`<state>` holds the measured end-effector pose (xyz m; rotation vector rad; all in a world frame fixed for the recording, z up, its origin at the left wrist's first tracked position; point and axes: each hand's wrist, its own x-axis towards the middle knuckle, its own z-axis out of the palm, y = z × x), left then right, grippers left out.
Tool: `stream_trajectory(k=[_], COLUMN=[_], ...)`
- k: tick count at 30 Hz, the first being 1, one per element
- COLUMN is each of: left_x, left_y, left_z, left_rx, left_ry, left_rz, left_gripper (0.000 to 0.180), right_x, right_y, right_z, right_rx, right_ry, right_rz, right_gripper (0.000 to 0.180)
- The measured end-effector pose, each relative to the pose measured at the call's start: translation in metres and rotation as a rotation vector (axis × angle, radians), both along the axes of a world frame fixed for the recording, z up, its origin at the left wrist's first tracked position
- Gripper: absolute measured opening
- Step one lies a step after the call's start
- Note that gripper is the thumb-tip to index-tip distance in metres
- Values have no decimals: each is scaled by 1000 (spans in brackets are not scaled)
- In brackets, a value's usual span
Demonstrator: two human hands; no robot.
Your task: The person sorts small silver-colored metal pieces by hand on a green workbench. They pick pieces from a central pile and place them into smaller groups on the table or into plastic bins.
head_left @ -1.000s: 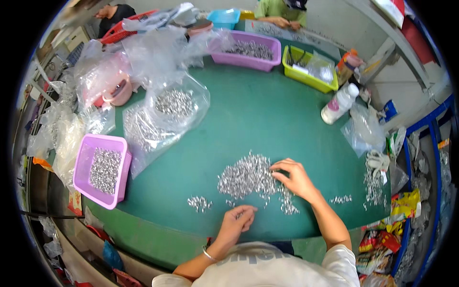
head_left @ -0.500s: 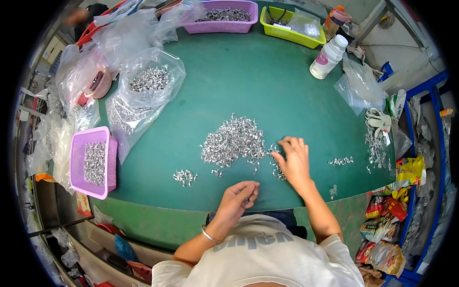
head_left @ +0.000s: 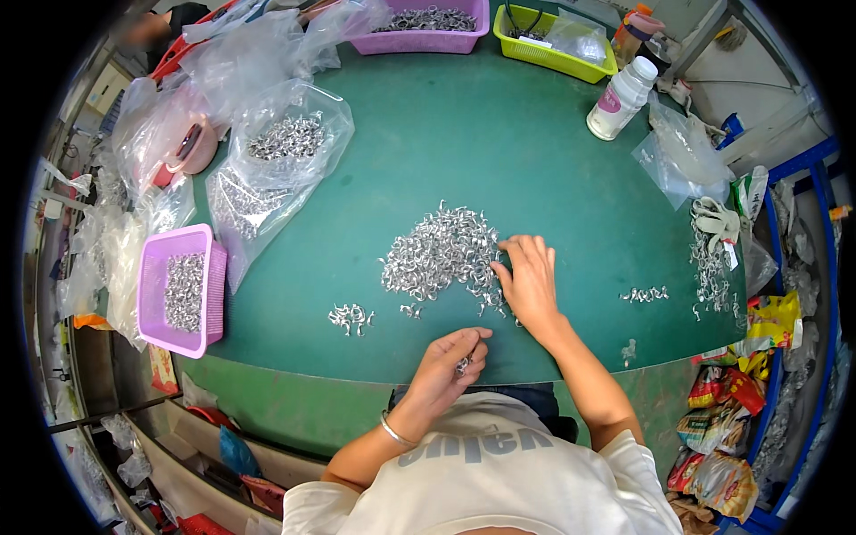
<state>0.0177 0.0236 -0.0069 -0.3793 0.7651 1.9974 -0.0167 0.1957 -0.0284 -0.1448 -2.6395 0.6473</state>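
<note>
Over at far right, white bottle [head_left: 621,100] with pink label standing on green worktop [head_left: 428,147]; yellow-green basket [head_left: 553,59] beyond it, clear plastic [head_left: 581,43] inside. Another loose clear bag [head_left: 679,159] closer by, then pale glove [head_left: 718,223]. Colourful packets [head_left: 713,430] beside blue rack [head_left: 822,205]. Far left, pink pot [head_left: 201,153] amid crumpled plastic [head_left: 234,64].

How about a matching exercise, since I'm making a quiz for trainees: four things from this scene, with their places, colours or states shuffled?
1. Left hand
2. Right hand
3. Bottle
4. Basket nearest the bottle

A. Yellow-green
B. At the right edge of the pile
C. Curled around metal pieces
D. White, with a pink patch on its label

Pairs: 1-C; 2-B; 3-D; 4-A
</note>
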Motion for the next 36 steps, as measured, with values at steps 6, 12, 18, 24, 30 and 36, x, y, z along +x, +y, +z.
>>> stream_trajectory(k=[6,12,18,24,30,36], left_x=[1,1,3,6,8,6], left_y=[-3,-7,-2,-4,12,7], left_z=[3,2,6,3,9,23], left_rx=[-54,-19,-62,-157,-458,-573], left_ry=[18,46,72,232,844,984], left_rz=[42,-22,-38,87,243,252], left_gripper=[21,21,18,17,23,14], right_x=[13,1,-34,3,56,75], right_y=[6,24,31,9,-19,-33], right_z=[-4,12,-11,27,38,46], right_rx=[-106,-169,30,-921,-1652,-1586], right_ry=[-22,50,-20,-167,-301,-236], right_rz=[161,86,112,67,119,67], right_gripper=[10,12,12,10,15,13])
